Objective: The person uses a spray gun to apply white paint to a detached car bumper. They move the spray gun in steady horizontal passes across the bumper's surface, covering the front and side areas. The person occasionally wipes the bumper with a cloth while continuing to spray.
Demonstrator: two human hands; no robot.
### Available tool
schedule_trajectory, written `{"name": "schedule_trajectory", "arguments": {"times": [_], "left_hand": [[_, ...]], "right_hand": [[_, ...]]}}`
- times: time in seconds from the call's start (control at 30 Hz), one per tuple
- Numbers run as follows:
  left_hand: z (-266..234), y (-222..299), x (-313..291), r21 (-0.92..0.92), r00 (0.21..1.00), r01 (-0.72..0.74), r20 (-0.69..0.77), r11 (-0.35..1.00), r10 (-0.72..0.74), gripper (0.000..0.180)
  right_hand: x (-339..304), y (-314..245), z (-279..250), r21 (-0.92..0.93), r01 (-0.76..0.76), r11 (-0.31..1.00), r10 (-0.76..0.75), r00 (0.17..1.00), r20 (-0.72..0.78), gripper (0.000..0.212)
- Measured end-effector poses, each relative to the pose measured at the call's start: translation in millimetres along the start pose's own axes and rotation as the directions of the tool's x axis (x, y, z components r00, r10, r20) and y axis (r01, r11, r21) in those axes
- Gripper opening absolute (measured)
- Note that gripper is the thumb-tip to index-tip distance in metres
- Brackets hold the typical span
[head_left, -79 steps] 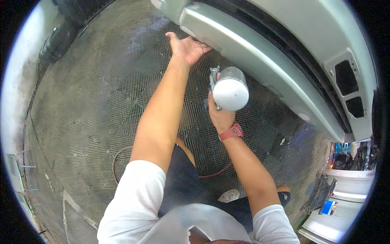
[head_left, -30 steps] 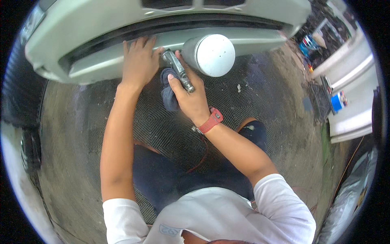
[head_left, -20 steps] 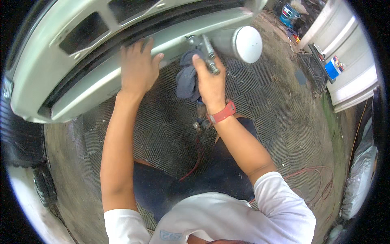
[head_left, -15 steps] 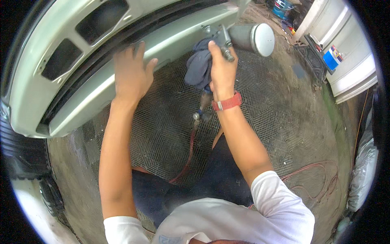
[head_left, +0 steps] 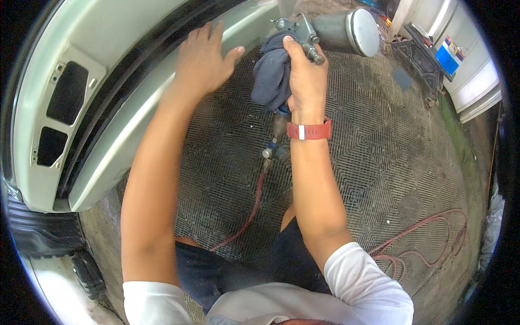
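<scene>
My right hand [head_left: 307, 78] is wrapped round the handle of a metal paint spray gun [head_left: 310, 40]. A round silver cup [head_left: 338, 32] sticks out from the gun to the right. Bunched against the grip, on the left side of that hand, is a dark grey cloth [head_left: 272, 70]. A red hose [head_left: 254, 206] hangs from the fitting below the handle. My left hand [head_left: 201, 62] lies with fingers stretched and thumb apart on the smooth pale green car panel [head_left: 114, 149]; its fingertips reach the dark channel along the panel's upper edge.
Ribbed dark matting [head_left: 368, 162] covers the floor. A loop of red hose [head_left: 433, 216] lies at the right. Against the white door [head_left: 476, 70] stands a black rack [head_left: 414, 62] with a blue and white can [head_left: 448, 57]. Black car trim [head_left: 46, 230] borders the left.
My left hand has moved rightward and up along the panel. The spray gun and cloth in my right hand have shifted slightly up and right in the view.
</scene>
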State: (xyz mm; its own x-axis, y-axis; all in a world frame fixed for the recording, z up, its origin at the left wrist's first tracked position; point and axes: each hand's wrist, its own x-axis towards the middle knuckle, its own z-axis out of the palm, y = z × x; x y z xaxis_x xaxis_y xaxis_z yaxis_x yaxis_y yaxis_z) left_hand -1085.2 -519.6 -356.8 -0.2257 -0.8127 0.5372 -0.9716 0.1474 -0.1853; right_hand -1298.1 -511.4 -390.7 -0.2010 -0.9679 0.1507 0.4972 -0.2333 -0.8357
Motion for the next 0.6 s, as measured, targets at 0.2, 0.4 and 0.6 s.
{"name": "schedule_trajectory", "arguments": {"times": [0.2,0.4,0.6], "left_hand": [[37,39,76,0.035,0.999,-0.001,0.043,0.999,-0.001,0.074],[65,27,129,0.123,0.99,-0.103,0.109,0.987,0.089,0.083],[37,61,148,0.069,0.944,-0.027,0.329,0.997,0.003,0.093]], "right_hand": [[7,-11,-9,0.073,0.007,0.997,-0.01,0.999,0.05,0.02],[16,-19,-19,0.135,0.024,0.991,-0.037,0.995,0.094,0.022],[29,-17,-36,0.115,0.014,0.993,-0.025,0.995,0.093,0.028]]}}
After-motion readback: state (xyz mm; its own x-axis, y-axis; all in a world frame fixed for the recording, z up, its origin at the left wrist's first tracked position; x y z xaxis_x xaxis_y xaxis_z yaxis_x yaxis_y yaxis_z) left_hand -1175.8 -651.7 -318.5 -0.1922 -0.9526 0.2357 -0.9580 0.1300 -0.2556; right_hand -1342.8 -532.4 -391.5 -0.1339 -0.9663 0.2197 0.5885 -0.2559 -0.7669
